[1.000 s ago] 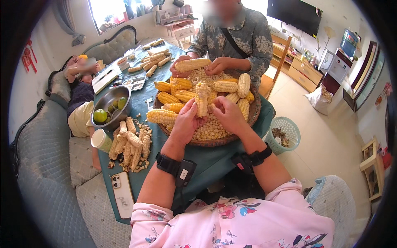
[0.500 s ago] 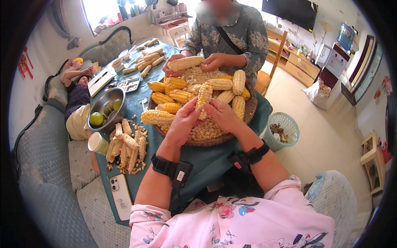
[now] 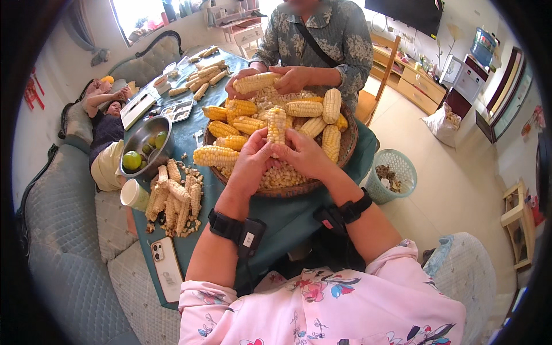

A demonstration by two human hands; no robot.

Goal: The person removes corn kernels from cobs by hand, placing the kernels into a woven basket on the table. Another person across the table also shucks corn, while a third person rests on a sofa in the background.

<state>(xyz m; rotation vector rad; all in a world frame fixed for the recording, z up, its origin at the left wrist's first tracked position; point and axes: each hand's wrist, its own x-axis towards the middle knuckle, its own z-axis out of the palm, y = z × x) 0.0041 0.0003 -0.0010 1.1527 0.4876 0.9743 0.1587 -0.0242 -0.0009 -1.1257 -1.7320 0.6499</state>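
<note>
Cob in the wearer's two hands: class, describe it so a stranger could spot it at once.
On the table is a round basket. Over its near side, the left hand and right hand hold the cob. Unlike the co-worker's cob, held crosswise, it runs up the picture.

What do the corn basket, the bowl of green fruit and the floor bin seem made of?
Basket: probably woven bamboo or wicker, matte brown, ribbed rim. Bowl: likely stainless steel, grey with metallic sheen. Bin: apparently plastic, pale green, thin perforated sides.
</note>
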